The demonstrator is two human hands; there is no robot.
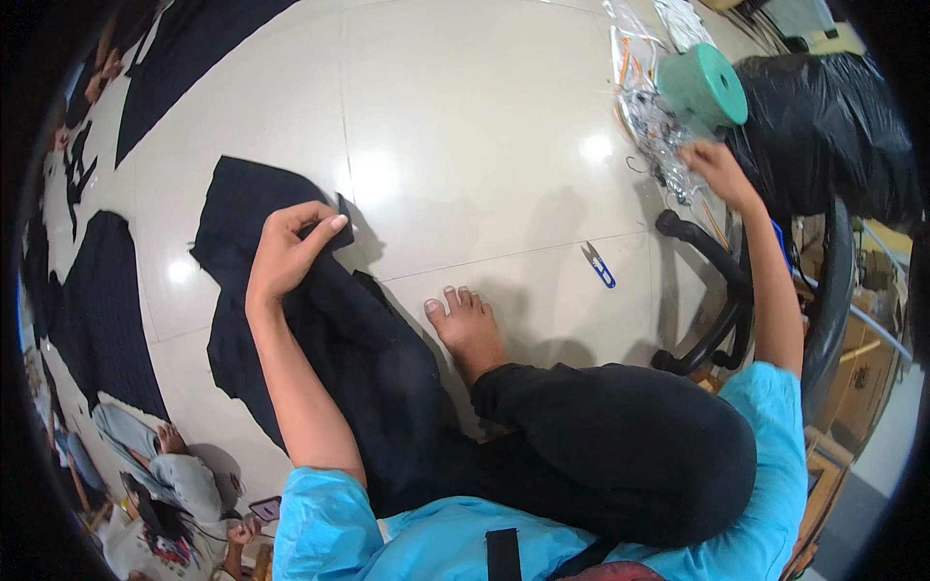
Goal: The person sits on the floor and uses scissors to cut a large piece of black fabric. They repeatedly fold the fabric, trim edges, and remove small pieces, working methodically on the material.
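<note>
The left hand (286, 254) pinches a fold of black cloth (329, 368) between thumb and fingers (325, 228); the cloth lies on the tiled floor (465, 116) and runs back over the person's lap. The right hand (715, 167) reaches far out to a clear plastic bag (647, 116) beside a green spool (705, 89); its fingers curl down onto the bag, but whether they grip it I cannot tell. A bare foot (467, 329) rests on the floor beside the cloth. Blue snips (599, 265) lie on the floor between the foot and a black chair (717, 290). More black cloth pieces (97, 310) lie at the left
</note>
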